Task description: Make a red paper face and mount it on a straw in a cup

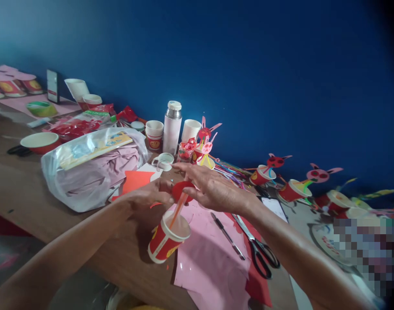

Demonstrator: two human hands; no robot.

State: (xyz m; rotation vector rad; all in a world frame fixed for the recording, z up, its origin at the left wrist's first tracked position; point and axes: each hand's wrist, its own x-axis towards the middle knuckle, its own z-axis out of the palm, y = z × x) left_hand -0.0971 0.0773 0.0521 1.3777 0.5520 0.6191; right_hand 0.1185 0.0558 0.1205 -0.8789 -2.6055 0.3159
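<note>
A red paper disc (pixel 180 189) is held between my two hands at the top of an orange straw (pixel 179 211). My left hand (pixel 148 196) has its thumb and bent fingers at the disc's left edge. From the other side my right hand (pixel 212 187) reaches over, thumb on the disc's right edge and fingers stretched above it. Below, the straw stands tilted in a red and white paper cup (pixel 167 241) on the table. Pink paper (pixel 212 267), a black pen (pixel 227 237) and black-handled scissors (pixel 256 249) lie beside the cup.
Left, a clear plastic bag (pixel 93 172) holds pink material. A thermos (pixel 172 129) and stacked cups (pixel 154 133) stand by the blue wall. Orange paper (pixel 137 181) and a glass mug (pixel 164 161) lie behind my hands. Rabbit-faced figures (pixel 317 174) on straws stand in cups at right.
</note>
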